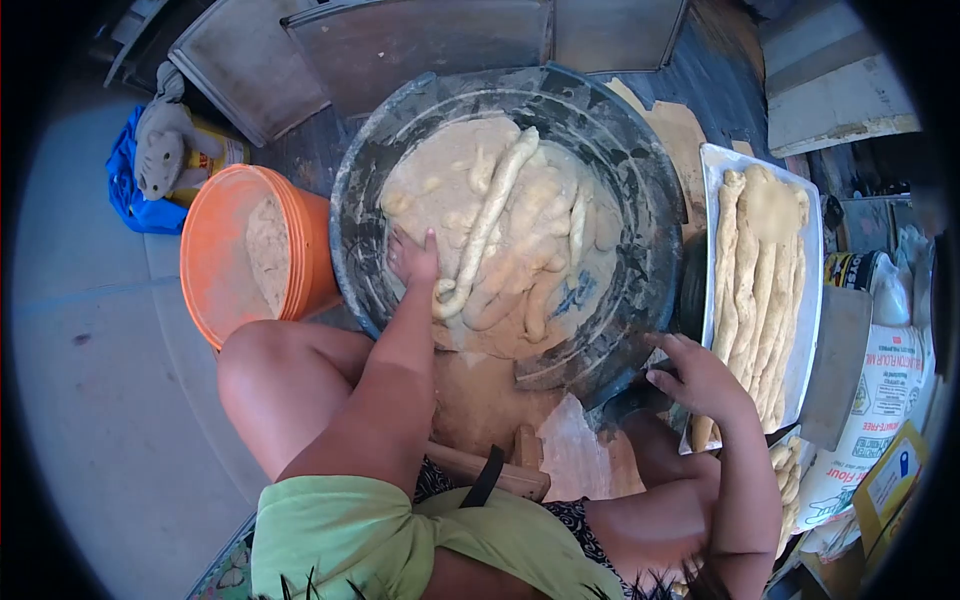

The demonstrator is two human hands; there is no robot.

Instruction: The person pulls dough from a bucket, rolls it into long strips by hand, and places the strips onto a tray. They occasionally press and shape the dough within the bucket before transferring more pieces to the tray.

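Observation:
A wide black basin (650,180) holds pale flour (440,150) and twisted ropes of dough. One long dough rope (490,215) lies slanting across the middle, its lower end curled. My left hand (412,260) is inside the basin at the left, thumb apart from the fingers, resting on the flour just beside that rope. A shorter dough rope (578,225) lies farther right, and several floury lengths are between them. Outside the lower right rim, my right hand (700,378) hangs between basin and tray with its fingers spread and nothing in them.
A metal tray (712,215) of long dough ropes stands to the right, near flour sacks (885,390). An orange bucket (215,265) with flour is at the left, by a blue cloth (135,190). Metal sheets (430,55) lean behind the basin.

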